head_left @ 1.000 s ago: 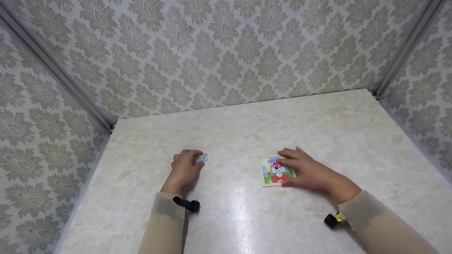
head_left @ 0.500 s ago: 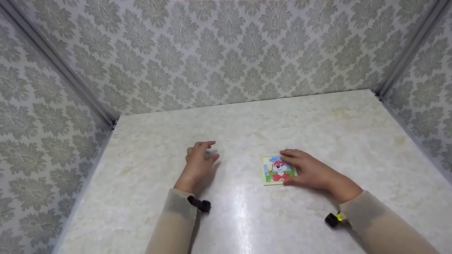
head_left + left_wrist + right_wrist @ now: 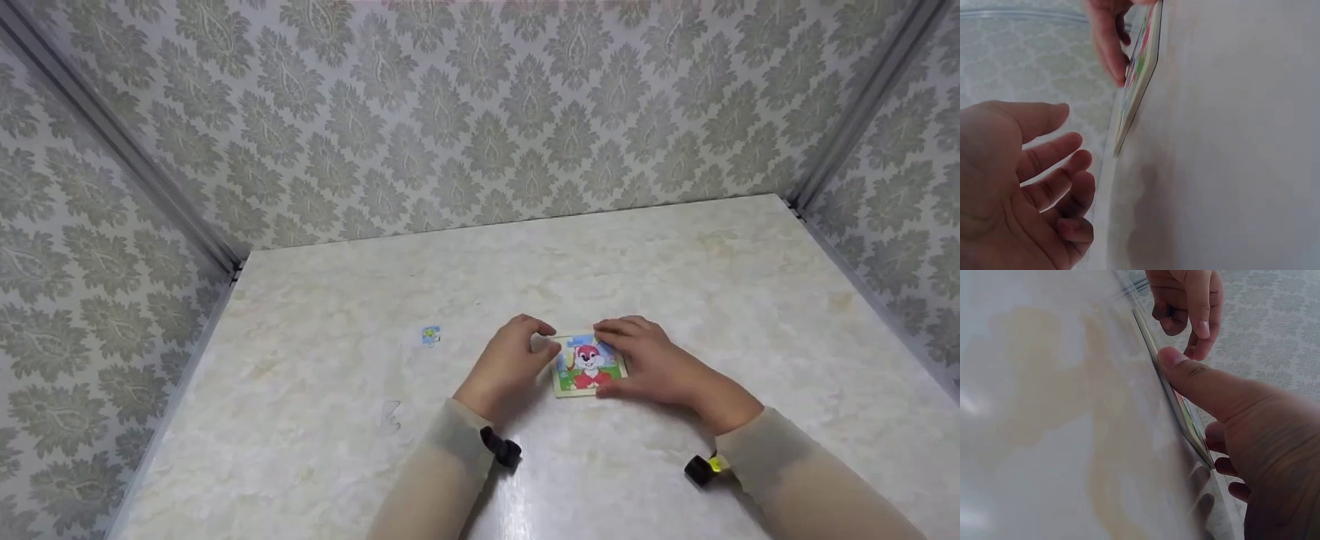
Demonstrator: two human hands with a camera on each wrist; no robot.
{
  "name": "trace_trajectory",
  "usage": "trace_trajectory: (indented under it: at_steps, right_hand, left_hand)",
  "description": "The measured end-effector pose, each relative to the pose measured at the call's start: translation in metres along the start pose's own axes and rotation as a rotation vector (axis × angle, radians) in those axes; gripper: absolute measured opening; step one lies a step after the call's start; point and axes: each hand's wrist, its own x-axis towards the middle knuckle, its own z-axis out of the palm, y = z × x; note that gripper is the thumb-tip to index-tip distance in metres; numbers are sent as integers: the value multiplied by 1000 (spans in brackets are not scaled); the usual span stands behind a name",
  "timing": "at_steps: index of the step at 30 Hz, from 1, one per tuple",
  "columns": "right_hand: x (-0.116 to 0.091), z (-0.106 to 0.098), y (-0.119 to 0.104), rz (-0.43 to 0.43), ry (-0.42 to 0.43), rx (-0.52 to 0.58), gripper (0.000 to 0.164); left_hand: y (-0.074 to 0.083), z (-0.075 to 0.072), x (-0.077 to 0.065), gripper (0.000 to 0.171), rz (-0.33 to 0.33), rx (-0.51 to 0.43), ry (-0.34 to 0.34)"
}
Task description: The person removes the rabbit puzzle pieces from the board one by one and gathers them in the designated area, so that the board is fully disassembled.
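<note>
A square picture puzzle (image 3: pixel 589 364) with a pale frame and a red-and-white cartoon animal lies flat on the table. My right hand (image 3: pixel 656 364) holds it along its right side, thumb at the near edge and fingers at the far edge. In the right wrist view its thumb (image 3: pixel 1202 379) presses on the frame. My left hand (image 3: pixel 514 360) is beside the puzzle's left edge. The left wrist view shows this hand (image 3: pixel 1033 174) with loosely bent fingers, nothing between them, apart from the frame. A small blue puzzle piece (image 3: pixel 430 335) with a yellow-green mark lies further left.
The pale marbled table (image 3: pixel 300 360) reaches back to a patterned wall (image 3: pixel 480 112), with further panels on both sides. A faint whitish curved shape (image 3: pixel 391 416) shows on the table to the left of the left sleeve; what it is I cannot tell.
The left hand has come away from the small blue piece, which stays on the table, and has moved right to the puzzle's left edge. My right hand keeps its hold.
</note>
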Motion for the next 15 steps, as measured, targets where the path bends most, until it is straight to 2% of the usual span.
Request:
trace_trajectory:
  at_steps: [5, 9, 15]
  right_hand:
    - [1, 3, 0, -18, 7, 8, 97]
    - [-1, 5, 1, -21, 2, 1, 97]
    - [-2, 4, 3, -33, 19, -4, 94]
  left_hand:
    - [11, 15, 2, 36, -56, 26, -16]
    - [17, 25, 1, 39, -81, 86, -31]
    - [24, 36, 5, 34, -91, 116, 24]
